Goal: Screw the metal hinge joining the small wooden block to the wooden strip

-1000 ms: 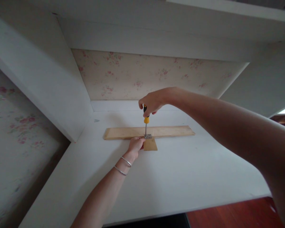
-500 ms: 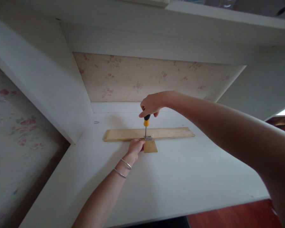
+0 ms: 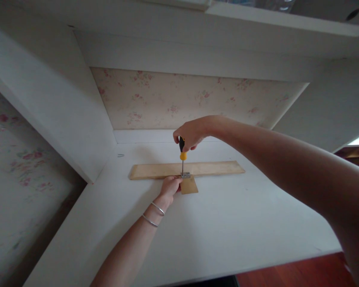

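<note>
My right hand (image 3: pixel 189 134) grips the black and yellow handle of a screwdriver (image 3: pixel 182 153) held upright, its tip down on a small metal bracket (image 3: pixel 185 175). The bracket sits where a long wooden plank (image 3: pixel 215 168) meets a small wooden piece (image 3: pixel 189 185) on the white desk (image 3: pixel 221 223). My left hand (image 3: pixel 170 186), with two thin bangles on the wrist, presses against the small piece and the plank's front edge just left of the bracket.
The desk sits in a white alcove with a slanted side panel (image 3: pixel 56 99) on the left, floral wallpaper (image 3: pixel 182 99) behind and a shelf above. A small screw or staple (image 3: pixel 120 155) lies at the back left. Red wooden floor (image 3: pixel 290 273) shows beyond the desk's front edge.
My right hand has shifted its grip slightly on the screwdriver handle, which stays on the bracket. The view has tilted a little. My left hand holds its place.
</note>
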`<state>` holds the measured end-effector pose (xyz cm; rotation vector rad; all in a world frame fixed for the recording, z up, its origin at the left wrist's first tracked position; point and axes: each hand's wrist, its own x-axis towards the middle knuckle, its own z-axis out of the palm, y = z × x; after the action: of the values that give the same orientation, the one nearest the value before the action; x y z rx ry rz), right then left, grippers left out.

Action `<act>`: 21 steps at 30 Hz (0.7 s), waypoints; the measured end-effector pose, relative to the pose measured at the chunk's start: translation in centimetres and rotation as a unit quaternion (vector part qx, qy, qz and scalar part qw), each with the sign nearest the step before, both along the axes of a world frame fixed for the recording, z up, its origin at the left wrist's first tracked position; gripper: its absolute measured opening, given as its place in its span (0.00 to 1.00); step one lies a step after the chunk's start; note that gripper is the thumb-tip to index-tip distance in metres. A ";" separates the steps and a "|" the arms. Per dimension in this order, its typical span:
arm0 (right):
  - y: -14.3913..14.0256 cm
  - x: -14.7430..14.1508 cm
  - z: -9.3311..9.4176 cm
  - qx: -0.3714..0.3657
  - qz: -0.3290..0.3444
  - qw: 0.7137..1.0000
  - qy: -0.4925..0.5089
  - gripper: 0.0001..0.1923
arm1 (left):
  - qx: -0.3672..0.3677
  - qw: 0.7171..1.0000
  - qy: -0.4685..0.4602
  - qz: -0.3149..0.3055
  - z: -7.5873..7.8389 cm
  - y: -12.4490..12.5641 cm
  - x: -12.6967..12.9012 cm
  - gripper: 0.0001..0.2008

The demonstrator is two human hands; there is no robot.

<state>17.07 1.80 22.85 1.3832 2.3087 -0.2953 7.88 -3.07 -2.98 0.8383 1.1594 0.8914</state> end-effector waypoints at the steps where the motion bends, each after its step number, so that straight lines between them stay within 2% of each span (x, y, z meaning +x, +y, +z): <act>1: 0.0 0.0 0.0 0.000 -0.003 1.000 -0.009 0.25 | 0.002 1.000 -0.003 -0.001 -0.1 0.0 0.0 0.03; 3: 0.1 -0.1 -0.1 0.012 -0.024 0.999 -0.030 0.23 | 0.005 1.000 -0.006 -0.004 -0.1 0.1 0.0 0.03; 5: 0.1 -0.1 -0.2 0.026 -0.034 0.999 -0.026 0.26 | 0.004 1.000 -0.004 -0.004 -0.2 0.1 0.1 0.03; 8: -0.2 -0.1 -0.1 0.026 0.003 1.000 0.006 0.29 | 0.001 1.000 0.005 -0.002 -0.3 0.2 0.1 0.02; 10: -0.3 -0.2 0.0 0.019 0.009 1.000 -0.005 0.27 | 0.006 1.000 0.013 -0.004 -0.3 0.2 0.2 0.02; 12: -0.2 -0.3 0.0 0.015 -0.014 0.999 -0.031 0.24 | 0.013 1.000 0.015 -0.005 -0.4 0.1 0.2 0.02; 15: 0.0 -0.3 -0.2 0.019 -0.030 0.998 -0.042 0.28 | 0.025 1.000 0.014 -0.005 -0.4 0.1 0.2 0.03; 21: -0.3 0.2 -0.5 0.030 0.034 0.999 0.010 0.31 | 0.037 0.998 0.045 0.006 -0.6 0.1 0.3 0.04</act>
<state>17.29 1.53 22.40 1.3336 2.3937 -0.2213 8.22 -3.01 -3.56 0.9397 1.2158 0.9183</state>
